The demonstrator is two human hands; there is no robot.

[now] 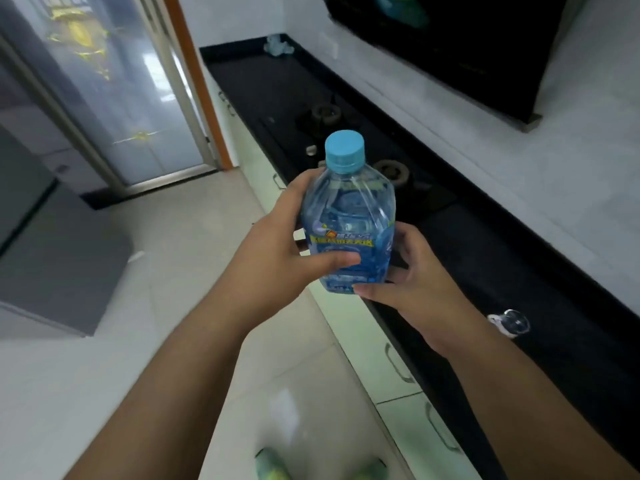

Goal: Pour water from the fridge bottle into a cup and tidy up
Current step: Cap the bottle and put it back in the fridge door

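Two bare forearms came in from the bottom edge, with green footwear [273, 465] blurred on the pale tile floor between them. Left hand [277, 244] was wrapped round the bottle [348, 220], thumb across the label. Right hand [412, 275] cupped the bottle's lower right side, fingers loosely curled on it. Bottle was upright, clear blue plastic, light blue cap [345, 147] on, held in the air above the front edge of the black table [519, 258]. Gas hob burners [391, 171] sat behind it. Clear glass cup [512, 322] stood on the table, right of the right hand, apart. Grey fridge [52, 237] at left.
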